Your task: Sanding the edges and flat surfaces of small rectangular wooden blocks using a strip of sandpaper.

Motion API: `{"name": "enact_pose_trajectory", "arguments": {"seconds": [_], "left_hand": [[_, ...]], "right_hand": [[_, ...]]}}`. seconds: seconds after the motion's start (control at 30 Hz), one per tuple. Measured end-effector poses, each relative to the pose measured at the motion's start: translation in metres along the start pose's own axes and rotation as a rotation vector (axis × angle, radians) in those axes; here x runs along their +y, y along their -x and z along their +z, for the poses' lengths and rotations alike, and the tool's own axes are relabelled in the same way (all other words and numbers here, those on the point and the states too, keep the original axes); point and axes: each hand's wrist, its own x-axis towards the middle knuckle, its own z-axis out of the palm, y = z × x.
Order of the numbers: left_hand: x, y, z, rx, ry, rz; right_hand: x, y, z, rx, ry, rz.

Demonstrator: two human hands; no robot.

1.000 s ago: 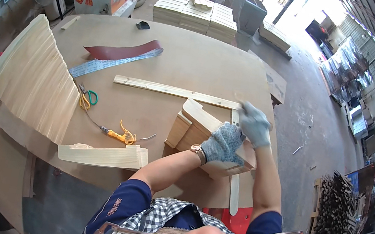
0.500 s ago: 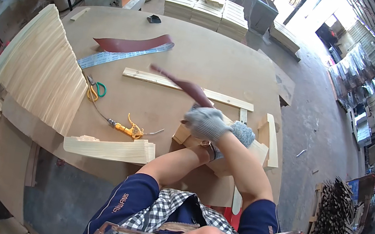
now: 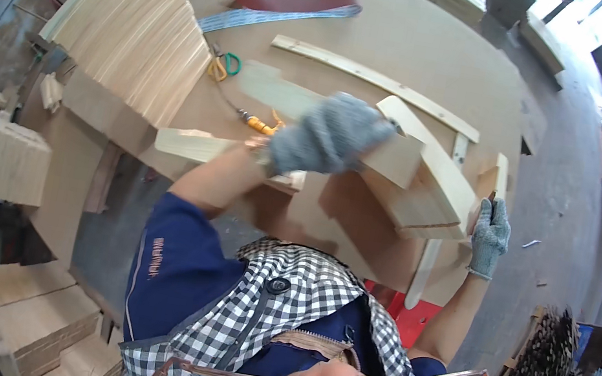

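1. Head cam: see L hand, gloved + blurred, at left end of stacked wood block, right of ctr on table; fingers curled, can't tell if clamped on anything.
2. See R hand, gloved, past block's right end, near short pale wood piece; fingers pinched on thin brownish item, too small to ID.
3. Labels: note lettering on navy L sleeve; also printed marks on pale blue strip beside dk red strip, too small to read.

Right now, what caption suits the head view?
Gloved left hand and right hand flank wood pieces on a table, scissors to the left.
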Motion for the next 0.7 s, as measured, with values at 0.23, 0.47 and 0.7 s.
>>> {"name": "enact_pose_trajectory", "arguments": {"seconds": [0.23, 0.47, 0.7], "left_hand": [[-0.013, 0.164, -0.041, -0.347, -0.062, -0.477], [-0.017, 0.179, -0.015, -0.411, -0.078, -0.516], [0.022, 0.026, 0.013, 0.000, 0.098, -0.123]], "right_hand": [[-0.018, -0.004, 0.015, -0.056, 0.222, -0.145], [-0.024, 0.001, 0.015, -0.033, 0.291, -0.032], [0.015, -0.003, 0.035, 0.284, 0.317, -0.548]]}}
